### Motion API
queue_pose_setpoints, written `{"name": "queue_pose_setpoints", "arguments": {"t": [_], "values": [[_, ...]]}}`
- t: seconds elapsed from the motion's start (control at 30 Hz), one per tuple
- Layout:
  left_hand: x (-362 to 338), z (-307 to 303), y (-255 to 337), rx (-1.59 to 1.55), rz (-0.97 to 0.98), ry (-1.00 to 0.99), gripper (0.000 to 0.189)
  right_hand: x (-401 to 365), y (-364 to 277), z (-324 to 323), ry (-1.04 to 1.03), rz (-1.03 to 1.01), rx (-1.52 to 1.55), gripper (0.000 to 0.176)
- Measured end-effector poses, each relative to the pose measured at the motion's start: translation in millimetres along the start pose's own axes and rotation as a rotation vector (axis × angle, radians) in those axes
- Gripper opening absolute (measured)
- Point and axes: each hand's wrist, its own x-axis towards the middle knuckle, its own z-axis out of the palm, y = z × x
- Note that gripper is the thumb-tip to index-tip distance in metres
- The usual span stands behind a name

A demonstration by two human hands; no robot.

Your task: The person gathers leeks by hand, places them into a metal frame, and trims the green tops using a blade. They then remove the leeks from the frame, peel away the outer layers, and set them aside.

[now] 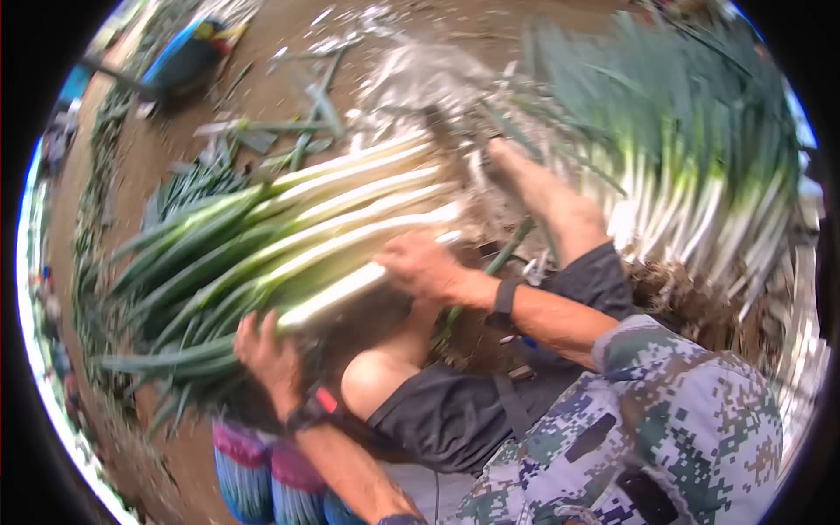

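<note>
Along the near edge of the leek pile (350,206), one stalk (337,295) ran lengthwise between your hands — right hand (424,265) gripping its white end, left hand (269,357) closed near the greens.

So leeks (350,206) on the left, second bunch (682,166) off right, scraps (302,131) on the ground (464,22) behind the left lot, bags (241,477) nearer.

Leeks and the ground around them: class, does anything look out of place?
Yes, mildly: loose leaf scraps lie scattered on the dirt, untidy beside the leeks, which lie roughly parallel. Nothing else clearly stands out.
</note>
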Motion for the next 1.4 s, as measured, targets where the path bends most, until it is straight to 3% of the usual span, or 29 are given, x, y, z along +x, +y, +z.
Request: {"name": "queue_pose_setpoints", "arguments": {"t": [0.03,0.1,0.17,0.27,0.33,0.37,0.43,0.5,0.57,0.67,0.8,0.9,0.93,1.13,1.4], "values": [[2.6,-1.2,-2.6,-0.014,0.037,-0.045,0.053,-1.8,0.9,-0.4,0.045,-0.004,0.03,0.046],[2.3,-6.3,-1.2,-0.176,-0.075,-0.005,0.049,3.8,-10.4,-54.3,0.08,0.015,0.061,0.05],[2.6,-12.8,-1.6,-0.809,-0.522,-0.041,0.043,1.2,2.5,-105.2,0.11,0.09,0.197,0.043],[8.2,-20.4,18.0,-0.403,-0.335,0.243,0.034,-29.5,68.2,-184.2,0.287,0.183,0.088,0.033],[12.3,-19.7,36.3,-0.336,-0.217,0.395,0.03,-68.9,136.7,-215.2,0.424,0.458,0.087,0.027],[17.2,-21.6,66.4,-0.402,-0.256,0.431,0.027,-95.2,165.2,-231.8,0.479,0.677,0.113,0.026],[25.8,-18.6,131.6,-0.502,-0.1,0.445,0.021,-175.9,247.0,-237.1,0.371,1.044,0.137,0.03],[59.8,-50.6,224.3,-0.146,0.059,0.32,0.016,-249.7,281.5,-225.8,0.148,1.245,-0.076,0.041],[65.2,-12.4,253.5,-0.348,0.325,0.228,0.015,-290.3,289.0,-227.3,-0.157,1.442,-0.061,0.052],[69.2,15.2,321.5,-0.482,0.385,0.112,0.017,-352.7,300.5,-206.4,0.143,1.436,-0.164,0.053],[72.9,39.4,378.8,-0.617,0.526,0.008,0.02,-347.1,315.9,-237.0,0.469,1.412,-0.291,0.054],[77.2,48.4,399.6,-0.685,0.603,-0.116,0.022,-343.6,341.0,-258.8,0.419,1.472,-0.312,0.057],[79.2,50.4,402.7,-0.691,0.632,-0.155,0.021,-342.3,347.6,-259.8,0.37,1.583,-0.26,0.065],[85.2,58.8,413.1,-0.682,0.636,-0.229,0.021,-327.8,371.3,-229.1,0.36,1.661,-0.492,0.078],[87.6,68.8,407.7,-0.754,0.635,-0.307,0.025,-348.7,382.0,-227.0,0.192,1.566,-0.523,0.063]]}}
